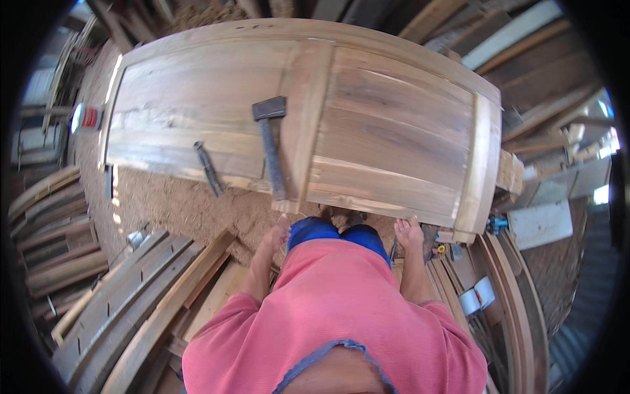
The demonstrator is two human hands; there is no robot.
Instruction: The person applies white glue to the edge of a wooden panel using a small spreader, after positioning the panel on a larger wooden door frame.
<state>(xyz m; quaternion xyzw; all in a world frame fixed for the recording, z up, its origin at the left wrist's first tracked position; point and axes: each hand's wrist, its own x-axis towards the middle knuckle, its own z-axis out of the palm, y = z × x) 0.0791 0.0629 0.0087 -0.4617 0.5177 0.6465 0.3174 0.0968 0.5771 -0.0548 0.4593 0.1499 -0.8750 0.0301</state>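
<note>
A large framed wooden door (394, 131) with two panels and a middle rail lies flat before me. My left hand (279, 231) is at its near edge, fingers curled at the end of the middle rail. Further right, my right hand (409, 233) grips the same edge, fingertips over the wood. On the left panel rests a hammer (269, 141) with a dark, blocky head, its worn handle pointing toward my left hand. Left of it, a dark chisel-like tool (208, 169) lies across the near edge. The undersides of both hands are hidden.
Stacked planks (131, 308) flank me on the left, and more boards (512, 289) on the right. A red and white can (86, 118) stands beyond the door's left end. Sawdust (157, 203) covers the ground. Timber (525, 72) leans at the far right.
</note>
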